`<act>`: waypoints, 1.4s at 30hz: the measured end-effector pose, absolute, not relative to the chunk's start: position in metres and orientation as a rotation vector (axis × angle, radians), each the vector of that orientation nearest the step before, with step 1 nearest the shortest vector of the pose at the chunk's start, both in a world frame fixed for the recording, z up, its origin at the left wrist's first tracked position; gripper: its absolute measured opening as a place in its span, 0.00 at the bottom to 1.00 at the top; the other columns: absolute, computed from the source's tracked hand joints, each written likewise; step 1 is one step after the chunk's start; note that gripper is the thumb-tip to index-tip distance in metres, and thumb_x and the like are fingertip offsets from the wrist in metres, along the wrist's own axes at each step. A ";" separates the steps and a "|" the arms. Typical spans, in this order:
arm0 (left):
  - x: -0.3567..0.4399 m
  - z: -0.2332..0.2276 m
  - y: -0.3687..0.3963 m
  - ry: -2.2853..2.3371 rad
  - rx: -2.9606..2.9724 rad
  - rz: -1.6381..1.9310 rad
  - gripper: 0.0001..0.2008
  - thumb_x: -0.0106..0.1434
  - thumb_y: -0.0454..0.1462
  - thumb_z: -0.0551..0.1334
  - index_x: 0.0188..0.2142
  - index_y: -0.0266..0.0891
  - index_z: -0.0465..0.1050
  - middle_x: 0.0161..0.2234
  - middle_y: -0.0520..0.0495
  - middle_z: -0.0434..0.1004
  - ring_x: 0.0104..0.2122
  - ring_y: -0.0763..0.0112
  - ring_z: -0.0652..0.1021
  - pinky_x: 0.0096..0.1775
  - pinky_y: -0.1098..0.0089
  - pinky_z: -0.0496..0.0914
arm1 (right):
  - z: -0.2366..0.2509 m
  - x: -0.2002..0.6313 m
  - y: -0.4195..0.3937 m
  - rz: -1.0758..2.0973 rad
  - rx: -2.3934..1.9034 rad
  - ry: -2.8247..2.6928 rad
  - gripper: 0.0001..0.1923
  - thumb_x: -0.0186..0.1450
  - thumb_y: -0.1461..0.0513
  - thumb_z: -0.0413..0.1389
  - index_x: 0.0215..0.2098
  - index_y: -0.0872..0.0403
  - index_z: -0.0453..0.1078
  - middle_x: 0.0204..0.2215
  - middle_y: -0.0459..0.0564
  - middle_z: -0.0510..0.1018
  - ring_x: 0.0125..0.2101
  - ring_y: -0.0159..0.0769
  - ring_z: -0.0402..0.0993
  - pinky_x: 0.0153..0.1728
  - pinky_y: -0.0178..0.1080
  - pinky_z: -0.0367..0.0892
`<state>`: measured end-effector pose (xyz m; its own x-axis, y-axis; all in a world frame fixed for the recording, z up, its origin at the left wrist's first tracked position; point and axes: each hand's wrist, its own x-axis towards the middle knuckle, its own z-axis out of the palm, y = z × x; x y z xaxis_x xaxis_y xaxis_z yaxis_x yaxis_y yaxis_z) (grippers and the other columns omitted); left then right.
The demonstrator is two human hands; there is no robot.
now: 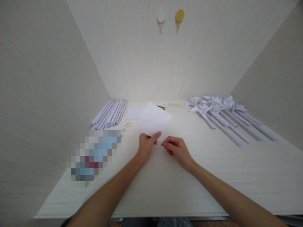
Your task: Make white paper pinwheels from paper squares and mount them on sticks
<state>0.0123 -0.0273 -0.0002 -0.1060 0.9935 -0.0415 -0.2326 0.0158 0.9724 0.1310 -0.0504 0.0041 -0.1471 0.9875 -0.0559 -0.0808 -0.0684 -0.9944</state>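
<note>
We see our left hand pinching the near corner of a folded white paper. The thumb and fingers are closed on it. The paper is thin and smooth, with sharp, straight edges. It is tipped up off the counter and reaches away from us, toward the back wall. It sits just past our fingers, in the middle of the counter.

Our right hand is right beside the left one. Its fingers are curled in, with the tips close to the same corner. We cannot tell if they touch the paper. Both hands are near it, but only the left one has a clear hold.

On the left lie rolled paper sticks, side by side, pointing away from us. On the right lie white paper pinwheels on long sticks. A small flat paper square rests behind the folded paper. The counter is pale and has fine lines like wood.
</note>
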 end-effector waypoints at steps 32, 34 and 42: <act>-0.001 0.002 -0.013 0.948 0.677 1.481 0.11 0.40 0.37 0.67 0.24 0.34 0.70 0.20 0.53 0.70 0.19 0.81 0.67 0.21 0.77 0.59 | 0.001 0.133 -0.053 1.044 -1.184 -1.463 0.14 0.55 0.58 0.53 0.15 0.56 0.62 0.11 0.40 0.59 0.14 0.24 0.53 0.15 0.31 0.49; -0.003 0.001 -0.012 0.960 0.689 1.484 0.11 0.41 0.37 0.67 0.24 0.34 0.70 0.19 0.53 0.69 0.19 0.81 0.66 0.21 0.77 0.59 | 0.000 0.135 -0.051 1.092 -1.191 -1.361 0.13 0.54 0.57 0.53 0.17 0.56 0.63 0.10 0.39 0.59 0.12 0.23 0.53 0.14 0.30 0.48; 0.002 0.004 -0.022 0.944 0.866 1.231 0.11 0.39 0.35 0.68 0.25 0.33 0.73 0.25 0.48 0.75 0.24 0.75 0.72 0.27 0.74 0.65 | 0.000 0.141 -0.042 1.158 -1.075 -0.820 0.12 0.50 0.58 0.58 0.17 0.56 0.62 0.08 0.38 0.60 0.11 0.21 0.52 0.11 0.27 0.45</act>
<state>0.0024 -0.0219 0.0037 0.0820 0.9901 -0.1138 -0.3663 0.1362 0.9205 0.1412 -0.0425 0.0001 0.2329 0.9722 -0.0239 -0.3008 0.0486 -0.9525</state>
